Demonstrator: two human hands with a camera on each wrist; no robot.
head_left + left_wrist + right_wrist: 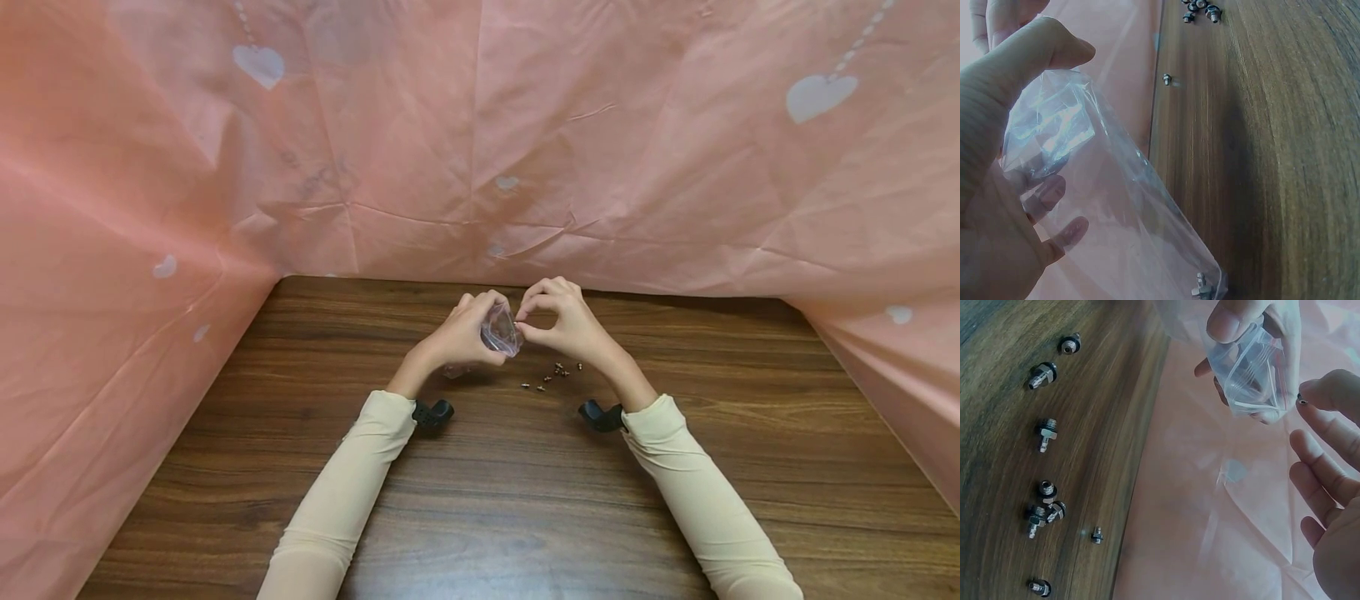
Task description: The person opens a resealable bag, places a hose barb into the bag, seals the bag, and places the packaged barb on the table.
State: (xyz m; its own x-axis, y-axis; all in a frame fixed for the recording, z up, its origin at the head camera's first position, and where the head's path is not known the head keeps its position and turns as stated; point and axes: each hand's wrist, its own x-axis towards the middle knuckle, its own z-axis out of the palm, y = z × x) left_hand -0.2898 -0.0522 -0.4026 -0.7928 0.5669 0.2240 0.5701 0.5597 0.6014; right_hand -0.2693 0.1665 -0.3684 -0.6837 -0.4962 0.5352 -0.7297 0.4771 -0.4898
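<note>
My left hand (456, 333) grips a clear plastic bag (501, 333) near its top, thumb on one side and fingers on the other. In the right wrist view the bag's mouth (1254, 381) gapes toward my right hand (567, 327). Between thumb and index finger, the right hand pinches a tiny metal fitting (1302, 400) just beside that mouth; its other fingers are spread. A metal barbed fitting (1202, 290) lies in the bag's lower corner. On the table below the hands are several more small fittings (1047, 432) with dark rings.
The wooden table (480, 492) meets a pink curtain (420, 150) with white hearts along its back and sides. One small fitting (1097, 535) lies apart from the others, closer to the curtain. Black straps (432, 414) circle both wrists.
</note>
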